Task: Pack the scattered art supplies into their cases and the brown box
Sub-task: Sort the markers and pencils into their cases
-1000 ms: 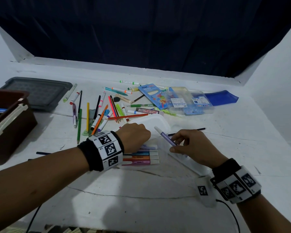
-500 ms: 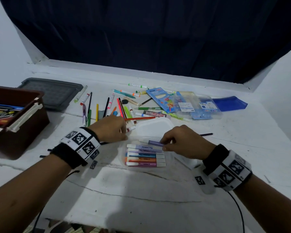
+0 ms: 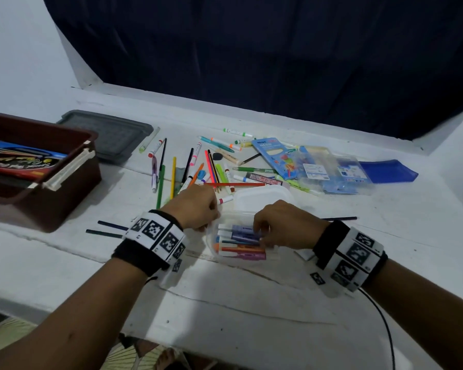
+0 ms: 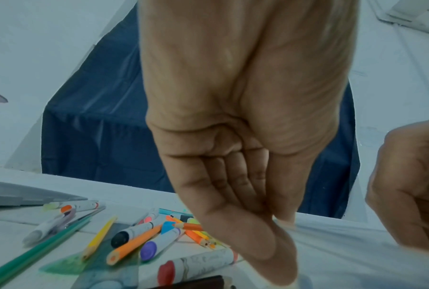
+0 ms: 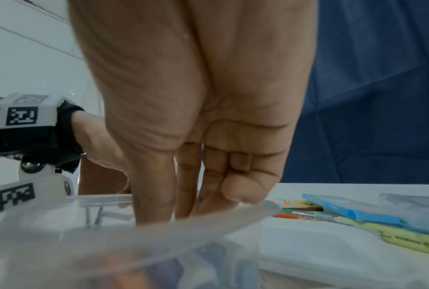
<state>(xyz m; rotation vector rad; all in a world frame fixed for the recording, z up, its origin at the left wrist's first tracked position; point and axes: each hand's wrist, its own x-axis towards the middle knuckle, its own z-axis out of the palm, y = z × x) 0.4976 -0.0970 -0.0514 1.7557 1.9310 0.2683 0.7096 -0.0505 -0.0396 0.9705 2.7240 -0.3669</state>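
A clear marker case (image 3: 211,240) lies open at the table's middle, its lid (image 3: 259,196) folded back. Several markers lie in a row inside it. My left hand (image 3: 211,222) pinches the case's left rim; the left wrist view shows thumb and curled fingers of this left hand (image 4: 277,224) at the rim. My right hand (image 3: 259,236) reaches down into the case, and its fingertips pinch a purple marker (image 3: 241,228) at the top of the row. In the right wrist view the right hand (image 5: 174,213) dips behind the clear wall (image 5: 159,234). The brown box (image 3: 72,182) stands at far left.
Loose pens and pencils (image 3: 198,166) lie scattered behind the case. A grey lid (image 3: 110,134) lies beside the box. A blue crayon pack (image 3: 275,156), clear cases (image 3: 332,169) and a blue lid (image 3: 385,172) sit at back right. Dark pencils (image 3: 104,232) lie left of my wrist.
My right hand has carried the purple marker down from above the table into the case. My left hand has shifted to the case's left rim. The view has tilted.
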